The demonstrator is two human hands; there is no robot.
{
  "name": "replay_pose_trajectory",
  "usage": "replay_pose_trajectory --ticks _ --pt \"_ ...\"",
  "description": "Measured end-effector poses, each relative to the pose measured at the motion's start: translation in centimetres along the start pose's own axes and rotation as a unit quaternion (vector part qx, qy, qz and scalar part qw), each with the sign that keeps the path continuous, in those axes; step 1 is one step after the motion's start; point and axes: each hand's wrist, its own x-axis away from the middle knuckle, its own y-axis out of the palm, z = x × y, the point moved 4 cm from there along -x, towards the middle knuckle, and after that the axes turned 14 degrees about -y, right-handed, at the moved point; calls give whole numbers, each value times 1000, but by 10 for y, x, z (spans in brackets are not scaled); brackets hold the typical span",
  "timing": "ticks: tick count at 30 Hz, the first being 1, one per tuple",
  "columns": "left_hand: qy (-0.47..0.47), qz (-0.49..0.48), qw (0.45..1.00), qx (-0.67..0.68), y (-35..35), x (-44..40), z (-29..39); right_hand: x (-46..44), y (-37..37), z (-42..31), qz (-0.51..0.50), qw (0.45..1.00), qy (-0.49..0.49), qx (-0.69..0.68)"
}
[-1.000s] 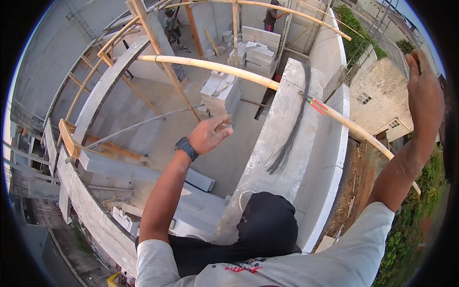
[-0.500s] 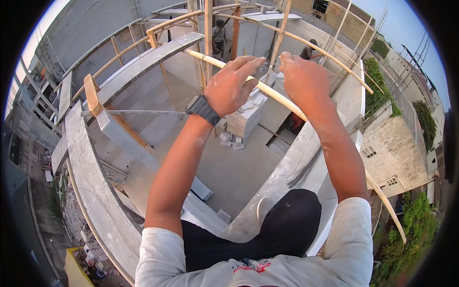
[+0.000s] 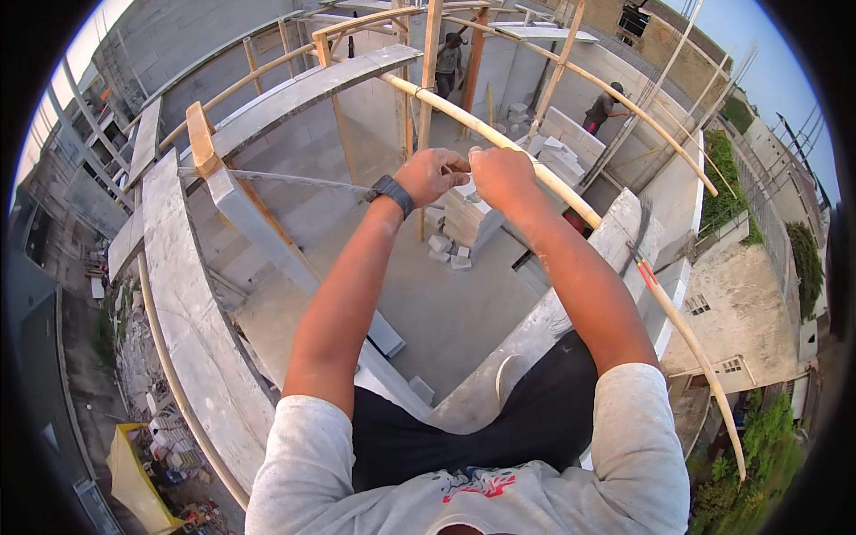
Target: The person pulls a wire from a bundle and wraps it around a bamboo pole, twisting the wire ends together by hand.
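My left hand (image 3: 431, 176), with a black watch on its wrist, is closed, its fingertips almost meeting those of my right hand (image 3: 502, 181). My right hand is also closed, in a fist-like pinch. Whatever thin thing they may hold is too small to make out. Just beyond both hands runs a long bamboo pole (image 3: 486, 132), slanting from upper left to lower right. Dark thin wires (image 3: 636, 239) and something with red ends (image 3: 647, 274) lie against the pole right of my right forearm.
I sit high up, straddling a pale, dusty beam (image 3: 481, 388). Boards (image 3: 201, 303) and wooden posts (image 3: 430, 67) stand to the left and ahead. Far below are a floor and stacked pale blocks (image 3: 468, 217). Two other people (image 3: 448, 62) (image 3: 603, 109) stand among the walls.
Both hands have come down and together, from raised and apart with looser fingers to closed side by side. The view has shifted, showing the wires and red-ended thing on the right.
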Motion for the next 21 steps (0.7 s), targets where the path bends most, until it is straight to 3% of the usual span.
replay_pose_trajectory --ticks 3,5,9,11,15,17,21 --pt "-16 -26 999 -26 7 -4 -3 -1 -3 -2 -7 999 -38 7" --pt "61 2 997 -35 12 -9 -4 0 -2 -1 -28 999 -30 1" --pt "30 -18 999 -23 8 -14 1 9 -5 18 -33 999 -9 -25" --pt "13 9 1000 -11 -1 -17 0 16 -23 35 57 996 -65 -30" --pt "11 14 1000 18 -13 -22 -5 27 -46 62 134 987 -85 -29" --pt "-7 11 1000 20 -16 -25 -9 34 -47 66 198 965 -83 -152" --pt "-4 -10 999 35 -15 -30 -11 38 -36 60 181 974 -60 -119"
